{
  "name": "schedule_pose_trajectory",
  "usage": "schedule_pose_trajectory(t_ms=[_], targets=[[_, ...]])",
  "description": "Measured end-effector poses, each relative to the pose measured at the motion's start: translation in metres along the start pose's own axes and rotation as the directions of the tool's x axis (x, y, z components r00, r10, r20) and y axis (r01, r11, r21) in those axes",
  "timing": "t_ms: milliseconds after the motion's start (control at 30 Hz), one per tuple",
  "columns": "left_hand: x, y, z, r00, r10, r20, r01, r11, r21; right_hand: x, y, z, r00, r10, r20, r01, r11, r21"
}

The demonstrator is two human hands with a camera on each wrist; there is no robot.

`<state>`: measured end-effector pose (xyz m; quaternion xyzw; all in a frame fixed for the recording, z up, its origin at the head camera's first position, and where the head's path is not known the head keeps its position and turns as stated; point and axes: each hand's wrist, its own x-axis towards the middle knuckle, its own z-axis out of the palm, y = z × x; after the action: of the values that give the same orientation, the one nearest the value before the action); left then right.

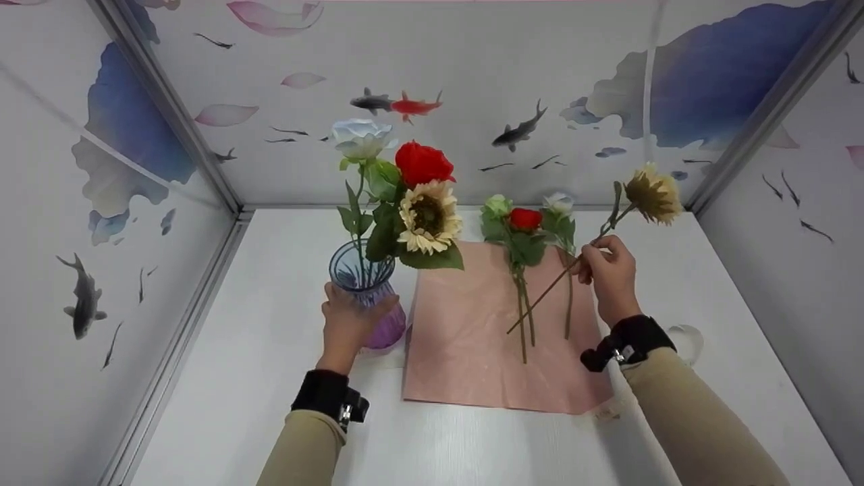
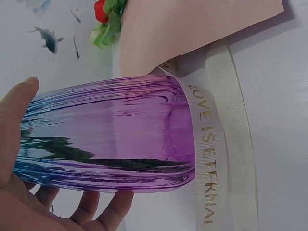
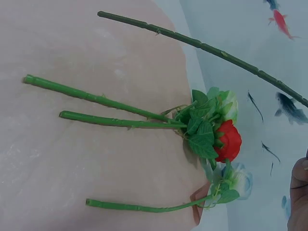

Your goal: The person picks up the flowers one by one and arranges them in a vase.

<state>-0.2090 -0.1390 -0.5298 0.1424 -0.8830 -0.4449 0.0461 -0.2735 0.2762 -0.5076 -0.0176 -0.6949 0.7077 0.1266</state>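
My left hand (image 1: 349, 318) grips a ribbed glass vase (image 1: 385, 331), blue at the mouth and purple at the base. In the vase stand a pale blue rose (image 1: 362, 138), a red rose (image 1: 424, 164), a green bud (image 1: 382, 179) and a cream sunflower (image 1: 430, 217). Thumb and fingers wrap round opposite sides of the vase in the left wrist view. On the right, my right hand (image 1: 609, 273) pinches the stem of a second cream sunflower (image 1: 653, 194), its head up to the right. The stem's lower end (image 3: 144, 25) slants over the pink paper.
Pink wrapping paper (image 1: 466, 337) lies mid-table. On it rest a red rose (image 1: 525, 219), a green rose (image 1: 498, 205) and a pale blue rose (image 1: 559, 204). White ribbon (image 2: 207, 144) with gold letters lies by the vase base. Printed panels (image 1: 459, 67) enclose the table.
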Motion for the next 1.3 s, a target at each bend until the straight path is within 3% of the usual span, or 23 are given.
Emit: schedule_pose_trajectory(t_ms=[133, 367, 633, 800, 1000, 1300], targets=[[0.000, 0.001, 0.000, 1.000, -0.027, 0.007, 0.027, 1.000, -0.014, 0.000, -0.008, 0.006, 0.999, -0.038, 0.035, 0.037, 0.999, 0.020], [-0.003, 0.002, 0.000, 1.000, -0.014, 0.012, 0.014, 1.000, 0.021, -0.004, -0.031, 0.021, 0.988, -0.095, 0.121, 0.083, 0.992, 0.097], [-0.004, 0.003, -0.002, 1.000, -0.032, 0.002, 0.031, 0.999, 0.013, -0.006, -0.057, 0.039, 0.976, -0.109, 0.188, 0.097, 0.992, 0.075], [-0.004, 0.004, 0.000, 0.999, -0.039, 0.003, 0.039, 0.999, -0.005, -0.008, -0.067, 0.044, 0.959, -0.163, 0.231, 0.139, 0.983, 0.119], [-0.004, 0.008, 0.003, 0.997, -0.080, -0.001, 0.080, 0.997, -0.013, -0.011, -0.080, 0.053, 0.945, -0.227, 0.234, 0.194, 0.969, 0.156], [-0.004, 0.009, 0.004, 0.995, -0.099, -0.008, 0.098, 0.995, -0.012, -0.017, -0.096, 0.064, 0.929, -0.263, 0.260, 0.209, 0.954, 0.216]])
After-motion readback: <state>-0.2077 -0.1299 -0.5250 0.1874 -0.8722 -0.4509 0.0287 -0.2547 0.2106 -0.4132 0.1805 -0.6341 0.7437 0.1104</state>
